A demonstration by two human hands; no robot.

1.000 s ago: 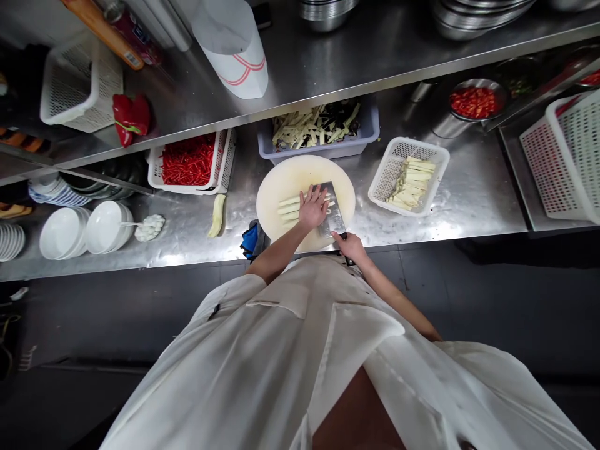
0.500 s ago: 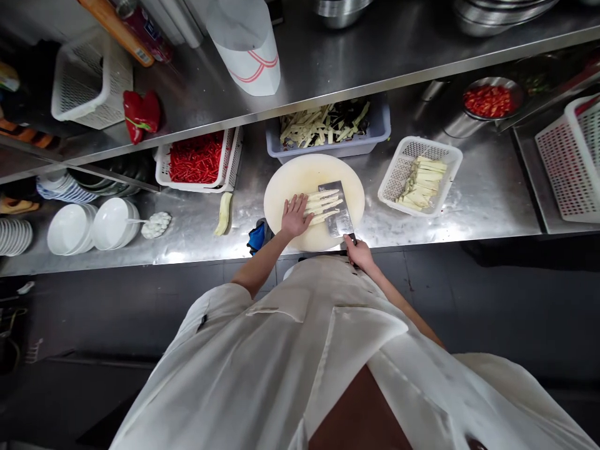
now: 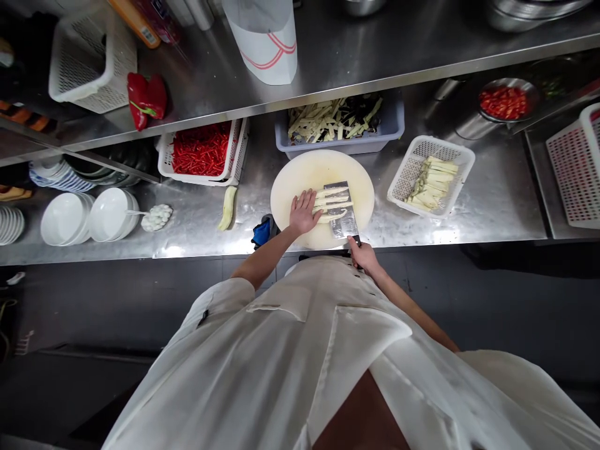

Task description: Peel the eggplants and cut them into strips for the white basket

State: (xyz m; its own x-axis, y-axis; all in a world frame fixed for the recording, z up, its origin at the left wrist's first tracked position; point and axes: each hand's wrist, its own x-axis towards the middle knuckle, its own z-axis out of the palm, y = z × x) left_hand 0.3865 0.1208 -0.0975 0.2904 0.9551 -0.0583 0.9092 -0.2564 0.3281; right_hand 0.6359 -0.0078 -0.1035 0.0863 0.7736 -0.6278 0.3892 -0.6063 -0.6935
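On a round white cutting board point(image 3: 323, 164) lie several long pale strips of what looks like peeled eggplant point(image 3: 334, 200). My left hand point(image 3: 304, 214) rests flat over their left ends, fingers stretched out. The cleaver point(image 3: 349, 226) lies with its broad blade flat on the board, and the strips' right ends lie over it. At the board's near edge, my right hand point(image 3: 363, 255) is closed around the cleaver's black handle. Right of the board, a white basket point(image 3: 396, 189) holds more pale cut pieces point(image 3: 435, 181).
Behind the board is a blue-grey bin point(image 3: 344, 147) of pale and dark vegetable pieces. Shredded red chillies point(image 3: 201, 150) fill a basket at left. A peeled eggplant piece point(image 3: 227, 208), a blue cloth-like item point(image 3: 260, 234) and white bowls point(image 3: 111, 215) lie leftward. A steel shelf point(image 3: 356, 59) overhangs the back.
The view has shifted slightly, so the counter items appear further right. Both hands keep nearly the same pose, left on the strips and right on the cleaver.
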